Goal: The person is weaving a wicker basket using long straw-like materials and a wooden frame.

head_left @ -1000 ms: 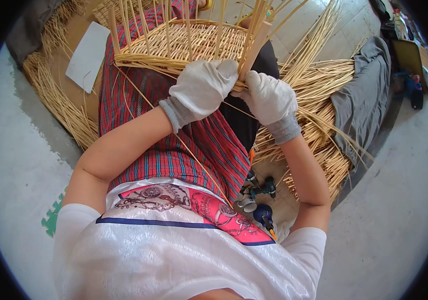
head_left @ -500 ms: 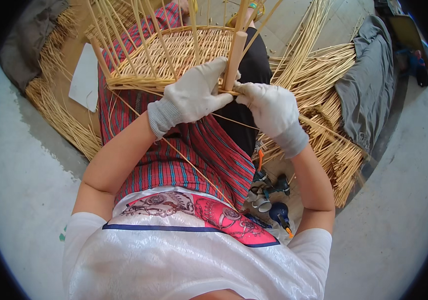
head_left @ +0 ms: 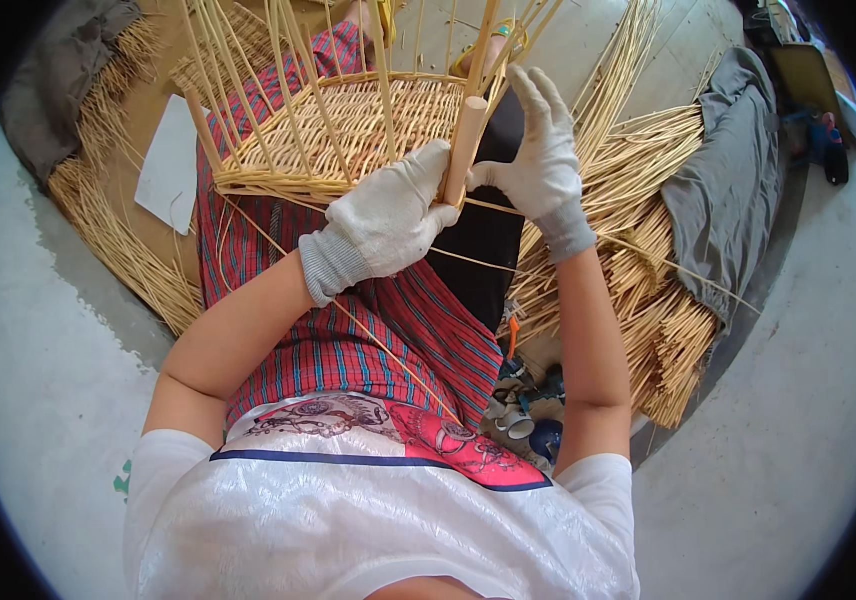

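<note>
A half-woven wicker basket (head_left: 378, 125) rests across my lap, its flat base framed by thin upright stakes (head_left: 386, 92). Thick wooden posts stand at its near corners. My gloved left hand (head_left: 383, 215) is closed around the near right corner, its fingers and thumb at the foot of the right-hand post (head_left: 465, 145). To the right of that post, my gloved right hand (head_left: 540, 165) is raised with its fingers spread; the thumb points at the post. Whether its fingertips touch the stakes, I cannot tell. A long thin wicker strand (head_left: 394, 358) slants below my left hand over my lap.
Bundles of wicker rods (head_left: 638, 160) lie on the right, partly under a grey cloth (head_left: 733, 170). More rods (head_left: 113, 235) lie on the left beside a white sheet (head_left: 166, 170). Several tools and a blue round item (head_left: 546, 438) sit by my right elbow.
My right hand has let go near the post's foot, moved up and spread its fingers. The left hand keeps its hold, and the basket has shifted slightly toward me.
</note>
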Demonstrator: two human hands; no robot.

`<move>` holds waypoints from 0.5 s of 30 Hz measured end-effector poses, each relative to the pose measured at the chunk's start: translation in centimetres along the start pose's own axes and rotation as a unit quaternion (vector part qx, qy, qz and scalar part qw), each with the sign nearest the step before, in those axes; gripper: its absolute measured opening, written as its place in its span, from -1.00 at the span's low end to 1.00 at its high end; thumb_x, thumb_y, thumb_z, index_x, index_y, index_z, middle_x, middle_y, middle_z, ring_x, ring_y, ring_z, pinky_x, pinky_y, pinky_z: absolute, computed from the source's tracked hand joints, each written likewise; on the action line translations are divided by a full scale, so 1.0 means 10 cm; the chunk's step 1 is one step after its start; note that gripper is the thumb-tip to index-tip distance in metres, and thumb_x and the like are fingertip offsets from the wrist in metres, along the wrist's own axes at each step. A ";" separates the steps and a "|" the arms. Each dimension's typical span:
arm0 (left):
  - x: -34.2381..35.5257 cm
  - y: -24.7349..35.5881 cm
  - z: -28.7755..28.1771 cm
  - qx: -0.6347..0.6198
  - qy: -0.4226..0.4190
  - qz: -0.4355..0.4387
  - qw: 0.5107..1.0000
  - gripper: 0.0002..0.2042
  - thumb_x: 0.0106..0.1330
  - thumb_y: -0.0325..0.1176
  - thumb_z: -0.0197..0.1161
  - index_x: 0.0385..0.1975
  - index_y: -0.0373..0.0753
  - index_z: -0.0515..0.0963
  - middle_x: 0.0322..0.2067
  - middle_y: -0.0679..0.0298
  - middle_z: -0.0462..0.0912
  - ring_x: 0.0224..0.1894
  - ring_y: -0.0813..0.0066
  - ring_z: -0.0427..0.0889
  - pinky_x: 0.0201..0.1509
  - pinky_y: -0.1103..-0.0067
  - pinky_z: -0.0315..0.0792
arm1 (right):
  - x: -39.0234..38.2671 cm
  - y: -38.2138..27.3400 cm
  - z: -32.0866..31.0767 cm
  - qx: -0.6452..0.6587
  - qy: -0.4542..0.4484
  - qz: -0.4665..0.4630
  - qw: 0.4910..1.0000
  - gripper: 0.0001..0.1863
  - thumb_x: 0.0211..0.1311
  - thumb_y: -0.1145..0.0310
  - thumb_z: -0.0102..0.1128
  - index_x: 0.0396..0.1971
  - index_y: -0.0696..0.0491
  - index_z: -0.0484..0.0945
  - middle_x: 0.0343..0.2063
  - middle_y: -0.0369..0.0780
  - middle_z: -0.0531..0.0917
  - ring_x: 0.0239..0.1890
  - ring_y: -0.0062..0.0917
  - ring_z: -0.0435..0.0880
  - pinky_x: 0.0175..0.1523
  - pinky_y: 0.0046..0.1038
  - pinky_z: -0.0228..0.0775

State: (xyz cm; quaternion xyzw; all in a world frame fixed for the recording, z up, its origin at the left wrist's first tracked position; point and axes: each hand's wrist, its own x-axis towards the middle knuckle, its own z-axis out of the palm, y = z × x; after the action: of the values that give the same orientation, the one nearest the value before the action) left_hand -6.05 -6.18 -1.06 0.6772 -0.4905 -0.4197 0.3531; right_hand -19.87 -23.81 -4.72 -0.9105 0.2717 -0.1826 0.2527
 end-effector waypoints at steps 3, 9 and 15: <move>-0.03 -0.06 0.06 0.052 0.032 0.066 0.996 -0.70 0.30 -0.51 0.33 -0.04 -0.30 0.41 -0.25 0.05 0.63 -0.16 0.13 0.68 0.04 0.33 0.52 | 0.11 0.00 0.00 0.044 0.008 -0.044 0.998 0.44 -0.58 0.10 0.80 0.51 -0.10 0.16 0.40 -0.02 0.29 0.42 -0.05 0.28 0.48 -0.11 0.20; -0.17 0.17 -0.21 -0.023 0.116 0.006 0.993 -0.69 0.26 -0.38 0.39 -0.10 -0.33 0.45 -0.33 0.06 0.62 -0.25 0.19 0.66 -0.07 0.37 0.52 | -0.43 -0.82 -0.19 -0.134 0.161 -0.083 0.974 0.02 -0.13 0.15 0.62 0.37 0.19 0.32 0.30 0.07 0.42 0.35 0.02 0.39 0.46 0.04 0.12; -1.03 0.52 -0.76 -0.108 0.093 0.041 0.989 -0.77 0.27 -0.45 0.37 -0.18 -0.23 0.46 -0.40 0.34 0.52 -0.34 0.57 0.53 -0.19 0.55 0.48 | -0.60 -0.65 0.16 -0.204 0.141 -0.089 0.965 -0.03 0.01 0.06 0.54 0.37 0.21 0.31 0.39 -0.02 0.38 0.46 -0.07 0.30 0.59 -0.01 -0.03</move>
State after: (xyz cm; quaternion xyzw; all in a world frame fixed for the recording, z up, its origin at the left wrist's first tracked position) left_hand -2.76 2.85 8.90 0.6505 -0.4352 -0.3906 0.4847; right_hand -21.22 -15.02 -3.56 -0.9283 0.2540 -0.2715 0.0033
